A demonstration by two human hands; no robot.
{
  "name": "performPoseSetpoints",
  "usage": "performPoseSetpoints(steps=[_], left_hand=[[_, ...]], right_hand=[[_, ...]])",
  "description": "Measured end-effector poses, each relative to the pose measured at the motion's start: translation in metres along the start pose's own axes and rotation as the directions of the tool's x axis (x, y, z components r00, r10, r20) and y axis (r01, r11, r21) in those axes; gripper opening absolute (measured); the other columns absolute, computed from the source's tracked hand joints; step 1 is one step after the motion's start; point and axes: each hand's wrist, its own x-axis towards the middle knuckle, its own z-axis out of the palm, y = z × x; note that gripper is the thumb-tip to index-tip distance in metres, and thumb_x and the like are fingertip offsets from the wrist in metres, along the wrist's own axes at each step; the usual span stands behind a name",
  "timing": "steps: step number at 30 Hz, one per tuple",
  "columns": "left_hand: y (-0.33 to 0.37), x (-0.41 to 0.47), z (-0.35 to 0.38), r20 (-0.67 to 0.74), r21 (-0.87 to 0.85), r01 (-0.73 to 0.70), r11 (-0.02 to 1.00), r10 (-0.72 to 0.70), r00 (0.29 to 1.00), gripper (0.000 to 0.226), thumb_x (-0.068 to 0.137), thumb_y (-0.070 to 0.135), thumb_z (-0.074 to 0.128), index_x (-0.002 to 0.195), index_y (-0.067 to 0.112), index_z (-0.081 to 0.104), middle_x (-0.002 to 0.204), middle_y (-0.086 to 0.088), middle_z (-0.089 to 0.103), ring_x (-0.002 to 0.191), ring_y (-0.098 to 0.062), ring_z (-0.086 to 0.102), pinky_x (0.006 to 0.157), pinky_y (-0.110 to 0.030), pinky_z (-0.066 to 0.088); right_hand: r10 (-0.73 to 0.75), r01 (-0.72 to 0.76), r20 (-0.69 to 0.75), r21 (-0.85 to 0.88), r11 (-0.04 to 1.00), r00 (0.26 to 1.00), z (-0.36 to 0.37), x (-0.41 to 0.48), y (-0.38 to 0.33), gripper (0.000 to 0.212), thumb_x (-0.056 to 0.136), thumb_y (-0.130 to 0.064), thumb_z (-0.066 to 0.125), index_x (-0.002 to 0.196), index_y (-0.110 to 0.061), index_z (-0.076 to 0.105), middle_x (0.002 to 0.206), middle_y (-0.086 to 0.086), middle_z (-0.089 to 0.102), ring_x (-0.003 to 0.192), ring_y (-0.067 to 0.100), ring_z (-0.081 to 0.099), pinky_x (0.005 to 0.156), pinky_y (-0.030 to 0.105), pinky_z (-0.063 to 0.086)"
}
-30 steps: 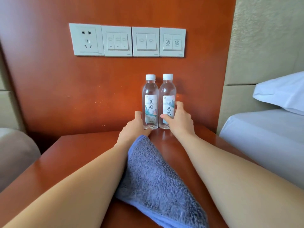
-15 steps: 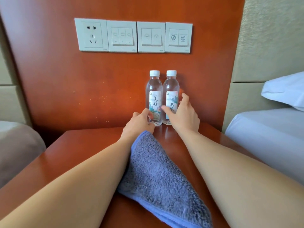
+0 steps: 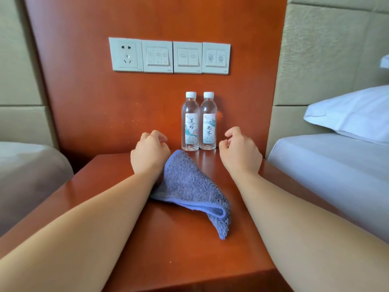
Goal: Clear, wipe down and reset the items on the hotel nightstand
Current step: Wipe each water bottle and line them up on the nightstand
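Two clear water bottles with white caps stand upright side by side at the back of the nightstand (image 3: 168,249), the left bottle (image 3: 190,123) touching the right bottle (image 3: 208,123). My left hand (image 3: 150,153) hovers left of them, fingers loosely curled and holding nothing. My right hand (image 3: 240,152) is right of the bottles, also loosely curled and empty. Neither hand touches a bottle. A grey-blue fleece cloth (image 3: 189,186) lies folded on the wood between my forearms, its left edge tucked under my left wrist.
A row of white wall plates (image 3: 169,56), one socket and three switch panels, is mounted on the wooden back panel above the bottles. A bed with a white sheet (image 3: 328,165) and a pillow (image 3: 353,114) lies close on the right. Another bed (image 3: 27,171) borders the left side.
Both hands have let go of the bottles and drawn back and apart, left hand to the left, right hand to the right. The bottles stay upright against the panel.
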Motion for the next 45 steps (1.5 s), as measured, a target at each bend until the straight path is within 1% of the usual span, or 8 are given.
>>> performPoseSetpoints(steps=[10,16,21,25,30,35,42,45], left_hand=[[-0.004,-0.083,-0.085,-0.083,-0.100,0.021,0.995,-0.029,0.996,0.032,0.084,0.011,0.042,0.104,0.027,0.061,0.110,0.005,0.055,0.108,-0.023,0.055,0.096,-0.043,0.043],[-0.001,-0.139,-0.140,-0.058,-0.248,-0.180,0.952,0.171,0.984,0.029,0.081,0.011,0.042,0.091,0.032,0.059,0.099,0.007,0.054,0.093,-0.014,0.058,0.091,-0.039,0.048],[-0.016,-0.216,-0.173,0.002,-0.193,-0.549,0.813,0.560,0.828,0.030,0.077,0.005,0.046,0.101,0.017,0.059,0.098,0.004,0.053,0.082,-0.008,0.051,0.075,-0.034,0.048],[-0.057,-0.288,-0.170,0.199,-0.111,-0.662,0.742,0.669,0.716,0.025,0.081,0.015,0.048,0.105,0.020,0.054,0.100,0.010,0.045,0.075,-0.012,0.052,0.062,-0.034,0.051],[-0.105,-0.352,-0.146,0.587,-0.034,-0.698,0.715,0.580,0.566,0.022,0.086,0.027,0.044,0.108,0.027,0.044,0.102,0.008,0.048,0.053,-0.009,0.043,0.048,-0.035,0.047],[-0.123,-0.381,-0.110,0.917,0.183,-0.539,0.822,0.056,0.396,0.051,0.096,0.036,0.051,0.141,0.023,0.031,0.137,0.001,0.040,0.090,-0.010,0.056,0.082,-0.037,0.052],[-0.120,-0.387,-0.038,0.844,0.026,0.201,0.979,-0.129,0.521,0.093,0.087,0.028,0.072,0.154,0.008,0.011,0.156,-0.014,0.029,0.139,-0.028,0.038,0.111,-0.037,0.037],[-0.116,-0.381,-0.016,0.831,-0.054,0.349,0.935,-0.152,0.536,0.095,0.085,0.021,0.075,0.153,0.008,0.011,0.155,-0.011,0.033,0.139,-0.028,0.038,0.109,-0.033,0.035]], right_hand=[[0.152,-0.156,0.034,0.192,0.969,0.988,-0.082,-0.076,-0.024,0.020,0.091,-0.018,0.047,0.108,-0.022,0.056,0.107,0.001,0.067,0.104,0.029,0.058,0.072,0.032,0.038],[-0.057,0.054,0.005,0.269,0.962,0.998,-0.127,-0.143,-0.038,0.015,0.090,-0.014,0.050,0.102,-0.019,0.058,0.097,0.000,0.066,0.097,0.025,0.055,0.067,0.031,0.037],[-0.235,0.291,-0.191,0.365,0.884,0.953,-0.142,-0.218,-0.025,0.015,0.082,-0.004,0.050,0.088,-0.013,0.061,0.080,0.001,0.054,0.080,0.018,0.043,0.068,0.022,0.034],[-0.266,0.252,-0.027,0.416,0.874,0.964,-0.152,-0.269,-0.014,0.010,0.084,-0.010,0.052,0.080,-0.019,0.056,0.071,-0.014,0.042,0.067,0.009,0.041,0.056,0.007,0.029],[-0.410,0.308,0.296,0.336,0.890,0.863,-0.145,-0.319,0.019,0.009,0.088,-0.018,0.054,0.080,-0.021,0.054,0.054,-0.014,0.043,0.051,0.003,0.043,0.051,0.022,0.032],[-0.257,0.348,0.707,0.017,0.938,0.659,-0.126,-0.336,0.037,0.017,0.093,-0.024,0.048,0.102,-0.019,0.061,0.087,0.000,0.067,0.081,0.025,0.062,0.068,0.035,0.050],[0.146,-0.056,0.849,-0.136,0.989,0.507,-0.082,-0.330,0.040,0.026,0.091,-0.024,0.063,0.078,-0.013,0.043,0.089,0.007,0.055,0.078,0.024,0.055,0.054,0.027,0.037],[0.183,-0.199,0.857,-0.097,0.975,0.481,-0.066,-0.329,0.041,0.029,0.088,-0.025,0.070,0.104,-0.007,0.055,0.101,0.008,0.058,0.093,0.025,0.058,0.068,0.028,0.041]])
